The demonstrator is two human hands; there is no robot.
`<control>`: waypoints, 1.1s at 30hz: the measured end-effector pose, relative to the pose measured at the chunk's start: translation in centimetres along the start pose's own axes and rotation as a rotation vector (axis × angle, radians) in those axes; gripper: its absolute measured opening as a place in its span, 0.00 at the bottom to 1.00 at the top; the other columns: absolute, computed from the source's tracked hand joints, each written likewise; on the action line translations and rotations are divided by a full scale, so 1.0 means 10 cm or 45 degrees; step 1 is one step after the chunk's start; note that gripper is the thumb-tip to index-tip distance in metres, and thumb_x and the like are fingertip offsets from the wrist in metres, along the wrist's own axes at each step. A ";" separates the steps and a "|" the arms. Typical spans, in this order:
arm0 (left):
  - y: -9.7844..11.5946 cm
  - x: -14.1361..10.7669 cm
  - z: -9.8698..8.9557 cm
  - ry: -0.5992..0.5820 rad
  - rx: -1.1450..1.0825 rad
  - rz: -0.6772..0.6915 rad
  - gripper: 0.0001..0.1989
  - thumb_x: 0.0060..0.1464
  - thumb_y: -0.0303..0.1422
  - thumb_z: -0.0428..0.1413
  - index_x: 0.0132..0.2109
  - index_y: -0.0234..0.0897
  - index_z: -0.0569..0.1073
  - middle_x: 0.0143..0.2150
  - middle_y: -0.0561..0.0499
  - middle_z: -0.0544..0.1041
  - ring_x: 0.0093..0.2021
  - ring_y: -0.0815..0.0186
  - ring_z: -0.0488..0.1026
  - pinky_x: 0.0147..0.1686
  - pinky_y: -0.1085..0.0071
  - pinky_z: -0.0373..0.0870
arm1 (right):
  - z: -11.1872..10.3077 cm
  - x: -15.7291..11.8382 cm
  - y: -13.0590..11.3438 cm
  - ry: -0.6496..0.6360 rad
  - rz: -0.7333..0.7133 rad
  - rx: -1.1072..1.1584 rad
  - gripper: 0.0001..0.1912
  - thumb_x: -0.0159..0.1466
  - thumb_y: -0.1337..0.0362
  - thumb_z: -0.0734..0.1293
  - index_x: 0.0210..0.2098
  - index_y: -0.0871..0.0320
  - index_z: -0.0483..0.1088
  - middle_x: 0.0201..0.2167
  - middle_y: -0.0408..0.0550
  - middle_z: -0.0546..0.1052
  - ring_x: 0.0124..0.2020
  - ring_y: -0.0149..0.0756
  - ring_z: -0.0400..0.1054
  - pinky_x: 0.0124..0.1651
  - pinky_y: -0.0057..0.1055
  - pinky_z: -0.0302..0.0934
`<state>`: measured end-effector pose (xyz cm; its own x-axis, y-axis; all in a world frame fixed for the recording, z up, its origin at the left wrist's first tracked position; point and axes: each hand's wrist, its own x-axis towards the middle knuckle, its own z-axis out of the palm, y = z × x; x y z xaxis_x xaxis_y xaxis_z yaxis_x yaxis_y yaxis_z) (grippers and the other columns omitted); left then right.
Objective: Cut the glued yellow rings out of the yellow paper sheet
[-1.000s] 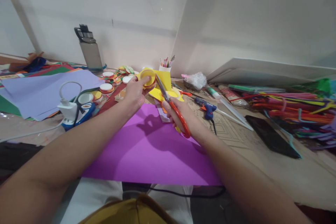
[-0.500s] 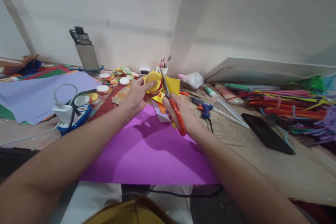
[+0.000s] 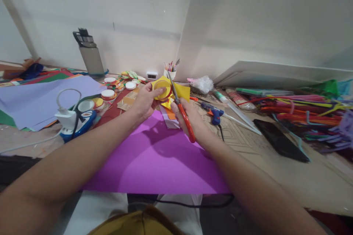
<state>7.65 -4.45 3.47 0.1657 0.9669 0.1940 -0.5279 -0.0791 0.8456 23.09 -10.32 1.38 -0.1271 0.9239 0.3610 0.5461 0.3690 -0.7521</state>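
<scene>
At the left side of the worktop (image 3: pixel 30 136) lie lavender sheets (image 3: pixel 46 97), on top of papers of other colours. Near them is a blue power strip (image 3: pixel 78 130), with a white plug (image 3: pixel 66 118) in it. Behind, a grey bottle (image 3: pixel 92 58) stands close to the wall. Next come round white-topped pieces (image 3: pixel 108 94), some with red edges.

In the middle, the left hand (image 3: pixel 145 100) holds a round yellow piece (image 3: pixel 161 90) together with a yellow sheet (image 3: pixel 183 91); the fingers are closed on them, and the thumb lies over the round piece. This is in the air, above the far part of a purple sheet (image 3: pixel 154 169). A small white clock (image 3: pixel 152 76) is behind.

Just to the right, the right hand (image 3: pixel 190 115) grips the red handles of the scissors (image 3: pixel 186 121). The blades point away from the person, beside the round piece; I cannot tell if they touch it.

Farther right are a blue glue gun (image 3: pixel 216 116), a black phone (image 3: pixel 278 140) and many colourful fuzzy sticks (image 3: pixel 298 114).
</scene>
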 end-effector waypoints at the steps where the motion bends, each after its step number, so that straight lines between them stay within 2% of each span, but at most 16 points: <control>1: 0.00 0.00 0.00 0.000 -0.001 -0.002 0.13 0.44 0.24 0.64 0.39 0.36 0.73 0.36 0.52 0.77 0.33 0.70 0.74 0.31 0.74 0.72 | 0.00 0.00 0.00 0.001 0.008 0.005 0.16 0.67 0.47 0.60 0.34 0.53 0.59 0.26 0.41 0.67 0.25 0.31 0.61 0.26 0.29 0.55; 11: -0.01 0.03 -0.01 -0.042 -0.004 -0.003 0.14 0.41 0.24 0.65 0.37 0.34 0.73 0.34 0.53 0.77 0.31 0.71 0.74 0.34 0.74 0.73 | -0.01 0.00 0.00 -0.010 0.032 0.014 0.17 0.67 0.47 0.60 0.32 0.53 0.58 0.24 0.39 0.66 0.23 0.30 0.60 0.25 0.29 0.53; 19: 0.03 0.05 -0.02 -0.041 0.029 -0.037 0.13 0.41 0.25 0.65 0.37 0.34 0.74 0.34 0.52 0.77 0.30 0.71 0.74 0.32 0.75 0.72 | -0.02 0.00 -0.04 0.026 -0.004 -0.040 0.19 0.66 0.46 0.60 0.29 0.53 0.58 0.23 0.41 0.67 0.24 0.31 0.60 0.27 0.30 0.54; 25: 0.01 0.07 -0.05 -0.037 0.037 -0.013 0.11 0.42 0.27 0.64 0.36 0.35 0.73 0.35 0.51 0.78 0.32 0.70 0.75 0.32 0.74 0.72 | -0.01 0.00 -0.03 -0.041 0.010 0.035 0.19 0.67 0.45 0.60 0.32 0.53 0.58 0.24 0.39 0.66 0.24 0.30 0.59 0.26 0.29 0.54; 33: 0.02 0.05 -0.01 -0.048 0.097 -0.037 0.11 0.43 0.27 0.64 0.36 0.34 0.74 0.34 0.51 0.78 0.31 0.70 0.74 0.32 0.74 0.72 | -0.02 0.01 -0.06 -0.027 -0.011 0.044 0.18 0.67 0.47 0.61 0.31 0.53 0.57 0.25 0.40 0.65 0.26 0.30 0.58 0.30 0.31 0.55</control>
<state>7.50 -3.99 3.69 0.2122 0.9593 0.1863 -0.4576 -0.0709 0.8863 22.89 -10.52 1.97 -0.1494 0.9226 0.3557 0.5159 0.3797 -0.7679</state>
